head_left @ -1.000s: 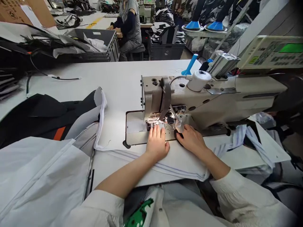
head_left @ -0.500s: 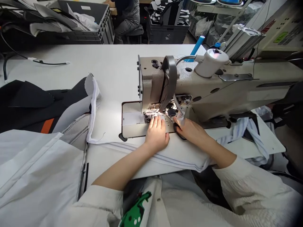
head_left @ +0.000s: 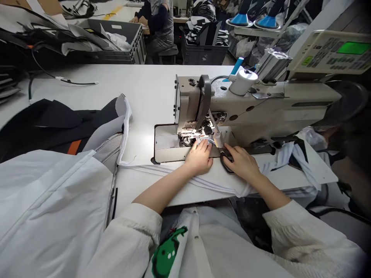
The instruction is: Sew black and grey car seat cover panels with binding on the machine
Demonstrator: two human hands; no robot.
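Observation:
My left hand [head_left: 199,157] lies on the bed of the sewing machine [head_left: 261,104], fingers stretched forward and fingertips close to the lit presser foot [head_left: 187,141]. What is under those fingertips is mostly hidden. Just to its right, my right hand [head_left: 242,163] has thumb and fingers around the black handle of a pair of scissors [head_left: 225,164]; the blades point left along the machine bed and are partly covered. A white strip with blue-grey stripes [head_left: 211,185] runs along the front of the table beneath both forearms and continues right.
Left lie a dark garment piece [head_left: 58,119] with an orange mark and a large white fabric [head_left: 52,193]. Behind the table [head_left: 136,79] are grey crates [head_left: 139,44], a seated person [head_left: 159,27] and thread cones [head_left: 240,19]. A control panel [head_left: 333,52] stands above the machine.
My right hand has shifted slightly right with the scissors, away from the presser foot. My left hand stays near the needle area. The view has tilted up, bringing in the control panel.

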